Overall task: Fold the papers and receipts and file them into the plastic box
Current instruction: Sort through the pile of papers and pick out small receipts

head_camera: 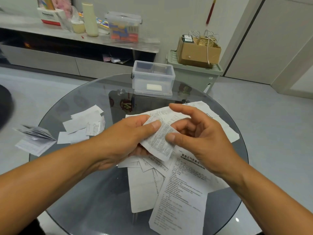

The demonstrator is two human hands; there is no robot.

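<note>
A small printed paper point(158, 141) is held above the round glass table point(94, 189), pinched between the thumb and fingers of my left hand point(123, 138). My right hand point(199, 138) touches its right edge with the thumb, the other fingers spread. Under the hands lies a loose pile of printed papers point(179, 192). A group of folded receipts point(83, 124) lies on the table's left side. The clear plastic box point(153, 78) stands open at the table's far edge with a small white folded piece point(154, 87) inside.
A folded leaflet point(35, 139) hangs over the table's left rim. Behind are a long low cabinet point(50, 56) with a lidded clear container point(124, 27) and bottles, and a green bin point(194, 73) carrying a cardboard box point(198, 50).
</note>
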